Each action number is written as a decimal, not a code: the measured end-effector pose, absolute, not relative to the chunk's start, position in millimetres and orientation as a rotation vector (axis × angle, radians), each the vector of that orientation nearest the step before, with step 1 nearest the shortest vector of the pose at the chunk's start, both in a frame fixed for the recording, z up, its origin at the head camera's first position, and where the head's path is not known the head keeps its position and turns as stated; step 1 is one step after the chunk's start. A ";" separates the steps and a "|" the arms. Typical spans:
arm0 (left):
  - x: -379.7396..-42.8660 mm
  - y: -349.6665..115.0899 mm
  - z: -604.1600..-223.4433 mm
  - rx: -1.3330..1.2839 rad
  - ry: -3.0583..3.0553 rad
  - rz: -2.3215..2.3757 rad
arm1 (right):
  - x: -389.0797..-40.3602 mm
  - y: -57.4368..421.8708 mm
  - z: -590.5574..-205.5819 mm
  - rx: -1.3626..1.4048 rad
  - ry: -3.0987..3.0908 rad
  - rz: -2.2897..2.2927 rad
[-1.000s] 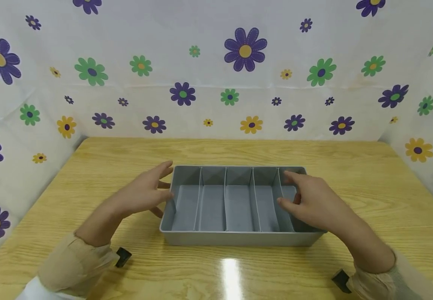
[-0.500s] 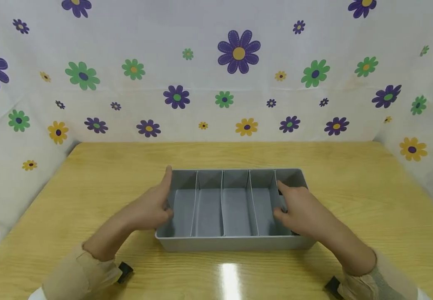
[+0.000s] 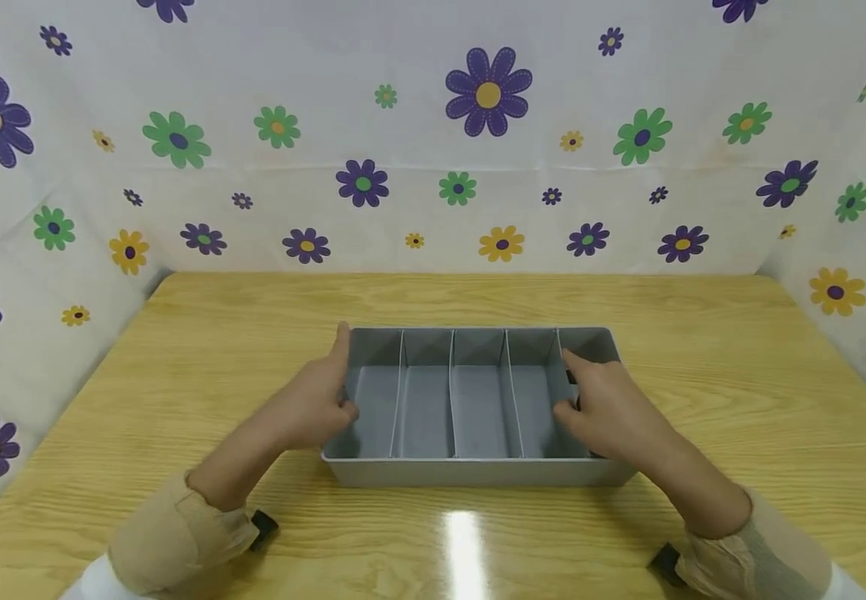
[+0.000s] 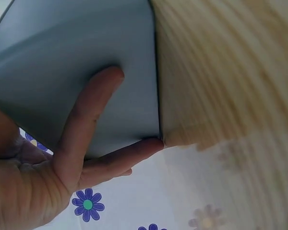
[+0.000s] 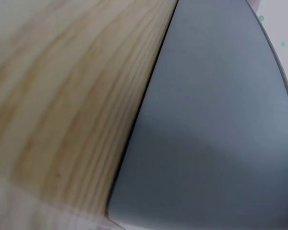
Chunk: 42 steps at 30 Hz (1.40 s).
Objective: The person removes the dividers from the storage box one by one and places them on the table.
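Tray (image 3: 478, 473) newly gripped at left end by left hand (image 3: 311, 404), likely steadied; grip of right hand (image 3: 607, 408) can't be told.

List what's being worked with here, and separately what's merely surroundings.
In the work:
grey divided tray
left hand, holding its left end
right hand, over its right end

Surroundings:
wooden table
flower-print cloth behind and beside it
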<state>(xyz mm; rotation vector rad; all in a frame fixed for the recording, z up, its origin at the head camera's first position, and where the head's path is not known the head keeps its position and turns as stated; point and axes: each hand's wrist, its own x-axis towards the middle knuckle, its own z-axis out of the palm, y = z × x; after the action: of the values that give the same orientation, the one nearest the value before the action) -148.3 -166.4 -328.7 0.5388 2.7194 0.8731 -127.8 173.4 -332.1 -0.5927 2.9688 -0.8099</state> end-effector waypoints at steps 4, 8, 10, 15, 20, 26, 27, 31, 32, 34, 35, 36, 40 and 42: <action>-147.2 -165.6 -330.1 0.526 2.731 0.874 | -128.2 174.2 -330.1 -0.537 2.973 -0.863; -146.6 -165.7 -329.7 0.523 2.736 0.872 | -129.5 174.5 -326.7 -0.510 2.994 -0.899; -146.5 -165.9 -329.5 0.523 2.735 0.872 | -129.5 174.9 -323.7 -0.496 3.012 -0.905; -146.7 -165.8 -329.2 0.525 2.735 0.861 | -126.6 177.1 -312.1 -0.495 3.069 -0.937; -146.9 -165.1 -329.2 0.527 2.748 0.841 | -121.7 179.0 -300.0 -0.489 3.111 -0.990; -146.9 -165.0 -328.9 0.533 2.760 0.819 | -118.2 179.3 -293.4 -0.480 3.142 -1.021; -147.0 -165.0 -328.9 0.534 2.762 0.817 | -118.1 179.5 -293.0 -0.484 3.154 -1.044; -147.4 -164.8 -329.1 0.532 2.767 0.815 | -118.8 182.0 -291.1 -0.531 3.279 -1.173; -147.5 -164.7 -329.2 0.532 2.766 0.819 | -118.7 183.0 -290.1 -0.549 3.313 -1.216; -147.2 -164.3 -329.5 0.528 2.765 0.828 | -118.6 184.9 -287.7 -0.579 3.383 -1.283; -147.2 -164.2 -329.8 0.529 2.766 0.831 | -118.6 186.5 -286.3 -0.595 3.409 -1.301; -147.2 -164.1 -330.1 0.529 2.766 0.833 | -118.5 187.8 -284.9 -0.603 3.433 -1.321; -146.8 -163.8 -331.9 0.536 2.773 0.832 | -119.2 194.3 -280.8 -0.600 3.492 -1.418; -146.6 -163.7 -332.4 0.542 2.777 0.830 | -121.8 199.2 -280.2 -0.584 3.539 -1.477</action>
<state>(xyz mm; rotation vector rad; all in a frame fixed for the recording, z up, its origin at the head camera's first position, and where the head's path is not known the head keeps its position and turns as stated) -146.6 -163.7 -332.4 0.5424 2.7768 0.8301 -121.8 199.2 -280.2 -0.5841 3.5388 -1.4771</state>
